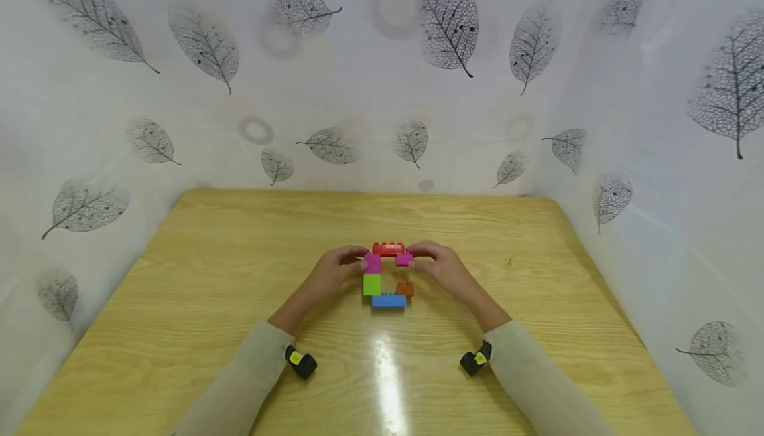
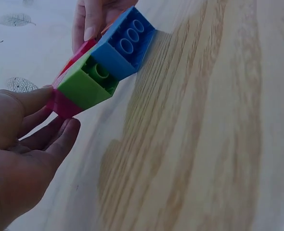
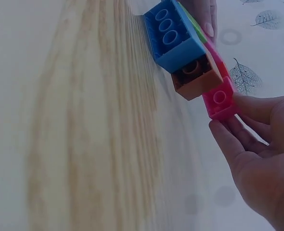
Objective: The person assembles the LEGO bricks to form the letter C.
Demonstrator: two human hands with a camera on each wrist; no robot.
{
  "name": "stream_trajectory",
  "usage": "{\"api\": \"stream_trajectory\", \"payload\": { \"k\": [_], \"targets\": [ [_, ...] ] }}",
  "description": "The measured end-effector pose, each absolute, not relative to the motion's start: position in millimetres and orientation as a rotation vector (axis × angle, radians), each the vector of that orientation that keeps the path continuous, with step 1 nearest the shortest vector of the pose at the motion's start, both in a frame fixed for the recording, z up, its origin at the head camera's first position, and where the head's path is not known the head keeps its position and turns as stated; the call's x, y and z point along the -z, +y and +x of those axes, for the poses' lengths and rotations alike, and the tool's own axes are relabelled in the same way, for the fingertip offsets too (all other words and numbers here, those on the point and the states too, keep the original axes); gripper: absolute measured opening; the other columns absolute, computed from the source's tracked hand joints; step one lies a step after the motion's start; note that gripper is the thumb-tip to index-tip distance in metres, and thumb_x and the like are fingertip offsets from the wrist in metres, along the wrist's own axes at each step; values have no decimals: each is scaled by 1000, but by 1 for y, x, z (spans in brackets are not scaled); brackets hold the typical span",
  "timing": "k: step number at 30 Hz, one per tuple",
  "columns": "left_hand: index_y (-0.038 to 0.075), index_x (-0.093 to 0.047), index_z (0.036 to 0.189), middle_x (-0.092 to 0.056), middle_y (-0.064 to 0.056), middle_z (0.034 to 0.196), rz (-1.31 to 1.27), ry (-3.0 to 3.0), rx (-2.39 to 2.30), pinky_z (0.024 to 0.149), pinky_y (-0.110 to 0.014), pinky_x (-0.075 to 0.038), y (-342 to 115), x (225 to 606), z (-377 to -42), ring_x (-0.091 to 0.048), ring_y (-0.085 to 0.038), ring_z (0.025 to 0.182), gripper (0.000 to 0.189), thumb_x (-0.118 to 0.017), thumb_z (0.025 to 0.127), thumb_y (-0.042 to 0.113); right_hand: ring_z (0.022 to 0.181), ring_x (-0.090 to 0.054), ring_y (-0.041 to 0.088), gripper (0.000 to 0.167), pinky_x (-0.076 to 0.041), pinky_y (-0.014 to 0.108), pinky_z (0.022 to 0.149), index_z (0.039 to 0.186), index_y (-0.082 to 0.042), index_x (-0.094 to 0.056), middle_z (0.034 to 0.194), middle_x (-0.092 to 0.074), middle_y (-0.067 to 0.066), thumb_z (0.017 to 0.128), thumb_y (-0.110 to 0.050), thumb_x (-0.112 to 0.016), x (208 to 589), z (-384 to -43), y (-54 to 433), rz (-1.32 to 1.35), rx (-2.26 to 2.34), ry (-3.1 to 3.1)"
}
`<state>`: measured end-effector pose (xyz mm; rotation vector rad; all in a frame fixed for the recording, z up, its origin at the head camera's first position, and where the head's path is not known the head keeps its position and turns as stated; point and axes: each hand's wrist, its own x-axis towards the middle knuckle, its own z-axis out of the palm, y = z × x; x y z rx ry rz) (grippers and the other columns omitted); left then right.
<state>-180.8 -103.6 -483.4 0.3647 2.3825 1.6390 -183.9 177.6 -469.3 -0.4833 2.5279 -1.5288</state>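
Observation:
Several toy building bricks form a ring-like shape between the two hands, studs upward in the head view. My left hand (image 1: 333, 268) pinches the left magenta brick (image 1: 373, 264) between thumb and fingers. The right hand (image 1: 443, 266) pinches a smaller magenta brick (image 1: 404, 259). A red brick (image 1: 388, 250) bridges the two magenta ones at the back. Below the left magenta brick is a lime green brick (image 1: 372, 285), followed by a long blue brick (image 1: 388, 300). On the blue brick's right end sits an orange-brown brick (image 1: 404, 288). Hollow undersides of the blue brick (image 2: 127, 41) and green brick (image 2: 86, 84) face the left wrist view.
The bricks are over the middle of a wood-grain table (image 1: 239, 237). A white curtain or sheet (image 1: 358, 91) with a leaf print hangs behind and at both sides. Each wrist wears a black strap with a small camera (image 1: 301, 363).

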Motion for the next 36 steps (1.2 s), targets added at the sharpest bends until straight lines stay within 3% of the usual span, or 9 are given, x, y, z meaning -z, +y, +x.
{"api": "stream_trajectory", "payload": {
  "k": [26,36],
  "targets": [
    [12,-66,132,-66,-8,132,337,2397,-1653,110,-49,-43,-99,502,-194,-57,-26,125,37,-68,97,25,125,-57,27,33,-46,46,107,131,-10,-66,134,-64,9,98,-16,-67,485,-196,175,-309,1543,2389],
    [17,-66,132,-65,-3,132,233,2373,-1676,108,-46,-45,-103,497,-192,-59,-24,123,36,-68,98,28,122,-59,26,40,-49,45,104,135,-11,-63,135,-64,8,99,-28,-66,483,-195,182,-310,1502,2413]
  ]
}}
